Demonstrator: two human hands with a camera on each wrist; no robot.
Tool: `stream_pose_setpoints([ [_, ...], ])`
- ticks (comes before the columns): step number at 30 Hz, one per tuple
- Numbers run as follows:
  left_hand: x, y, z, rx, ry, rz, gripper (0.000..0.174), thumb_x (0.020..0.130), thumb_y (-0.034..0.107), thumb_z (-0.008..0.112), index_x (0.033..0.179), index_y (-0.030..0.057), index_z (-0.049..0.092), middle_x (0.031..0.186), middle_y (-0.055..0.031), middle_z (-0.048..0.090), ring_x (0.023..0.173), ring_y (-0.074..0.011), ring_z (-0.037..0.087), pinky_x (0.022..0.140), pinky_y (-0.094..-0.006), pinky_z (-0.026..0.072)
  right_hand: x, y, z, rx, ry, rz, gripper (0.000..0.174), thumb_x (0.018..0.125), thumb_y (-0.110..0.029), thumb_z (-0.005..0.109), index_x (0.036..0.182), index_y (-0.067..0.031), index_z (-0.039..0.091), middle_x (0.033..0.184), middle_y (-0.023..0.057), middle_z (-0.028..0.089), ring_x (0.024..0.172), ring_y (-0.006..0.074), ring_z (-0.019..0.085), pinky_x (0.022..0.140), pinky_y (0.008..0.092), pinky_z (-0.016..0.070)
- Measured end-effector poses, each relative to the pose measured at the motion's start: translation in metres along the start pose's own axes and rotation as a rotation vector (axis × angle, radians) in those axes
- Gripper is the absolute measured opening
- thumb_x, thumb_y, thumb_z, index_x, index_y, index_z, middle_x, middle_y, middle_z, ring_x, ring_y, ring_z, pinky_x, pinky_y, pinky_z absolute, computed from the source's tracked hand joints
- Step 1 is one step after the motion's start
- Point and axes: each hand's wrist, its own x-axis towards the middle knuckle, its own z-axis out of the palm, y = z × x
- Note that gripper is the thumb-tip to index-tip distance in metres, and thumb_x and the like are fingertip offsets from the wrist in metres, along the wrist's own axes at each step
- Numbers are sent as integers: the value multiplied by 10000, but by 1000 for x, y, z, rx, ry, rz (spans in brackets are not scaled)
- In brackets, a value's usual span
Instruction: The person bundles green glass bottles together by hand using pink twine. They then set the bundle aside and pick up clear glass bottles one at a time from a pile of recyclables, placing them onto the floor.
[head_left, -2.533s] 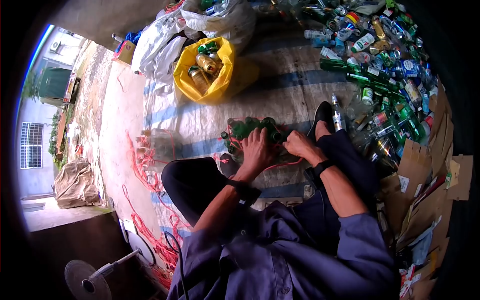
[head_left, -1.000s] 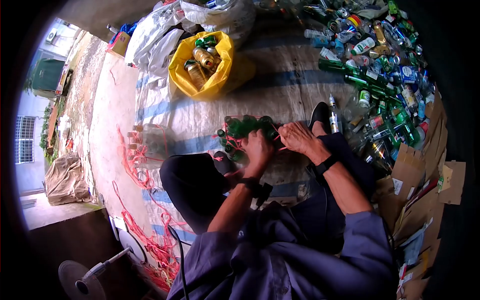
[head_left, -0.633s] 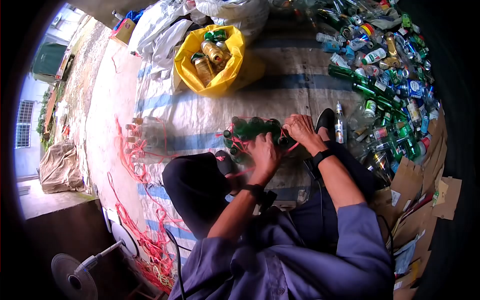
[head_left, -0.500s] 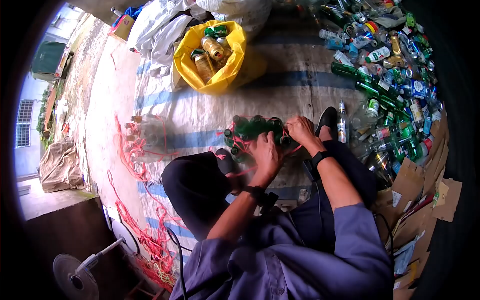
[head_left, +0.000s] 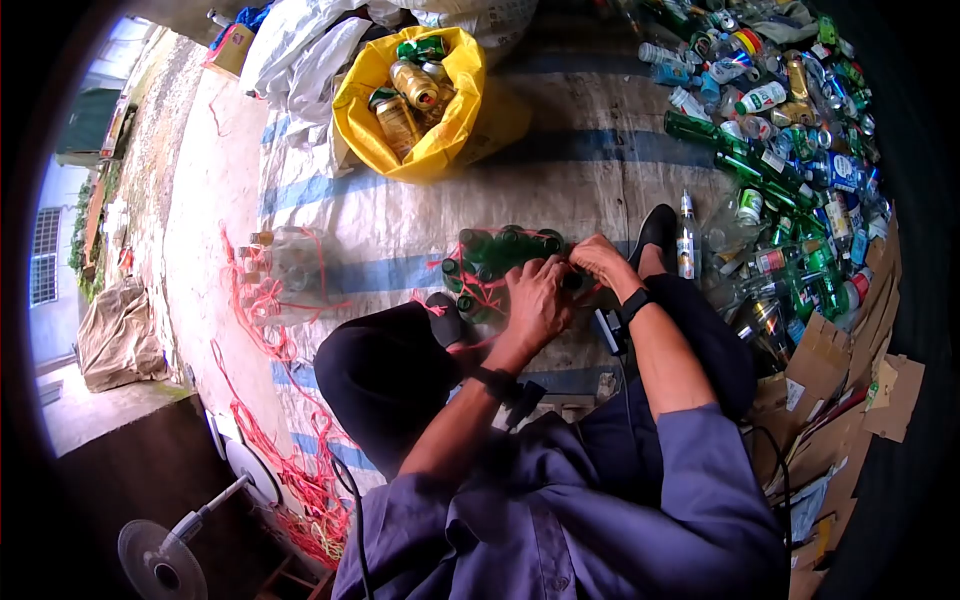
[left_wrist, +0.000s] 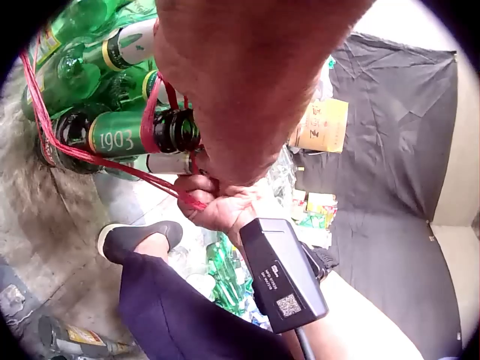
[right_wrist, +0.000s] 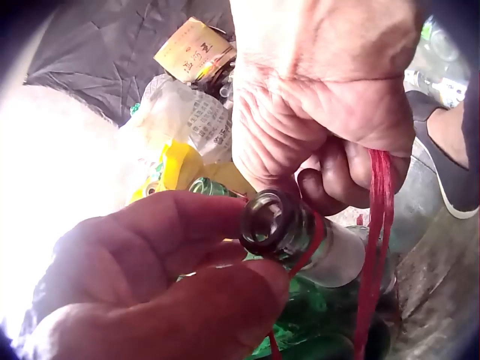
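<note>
A bundle of green glass bottles (head_left: 485,250) lies on the striped sheet in front of the person, bound with red plastic string (left_wrist: 90,157). My left hand (head_left: 540,300) is at the bundle's right end. In the right wrist view, its thumb and fingers pinch a dark green bottle neck (right_wrist: 304,236) with a strand looped round it. Beside it, my right hand (head_left: 603,262) grips the string; the strands hang from its curled fingers in the right wrist view. One bottle label (left_wrist: 118,140) reads 1903. In the left wrist view, the forearm hides part of the work.
Another tied bundle of clear bottles (head_left: 295,268) lies to the left, near tangled red string (head_left: 265,450). A yellow bag (head_left: 455,145) of cans stands ahead. Loose bottles and cans (head_left: 790,180) pile up at right, with cardboard (head_left: 815,365) nearer. A fan (head_left: 160,560) stands lower left.
My left hand has shifted from over the bundle's middle toward its right end, closer to my right hand. The right hand, spread flatter a second ago, is now curled. The head view has shifted slightly.
</note>
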Motion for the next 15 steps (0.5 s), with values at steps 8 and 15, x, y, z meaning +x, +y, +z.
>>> stream_pose_setpoints([
  [8,5,-6,3,-24,-114,-97,381,683,172,651,1053,125,577,1056,-43,611,1019,-275,540,864,-463,361,-1,4,4,211,-19,55,204,663,-101,674,539,-47,521,503,29,483,437,138,422,399,350,278],
  [15,9,-17,6,47,6,-79,298,706,206,673,999,160,649,993,-56,668,1017,-298,553,884,-496,351,0,10,10,138,71,-112,202,669,-121,663,621,49,564,532,102,502,496,173,513,442,391,358],
])
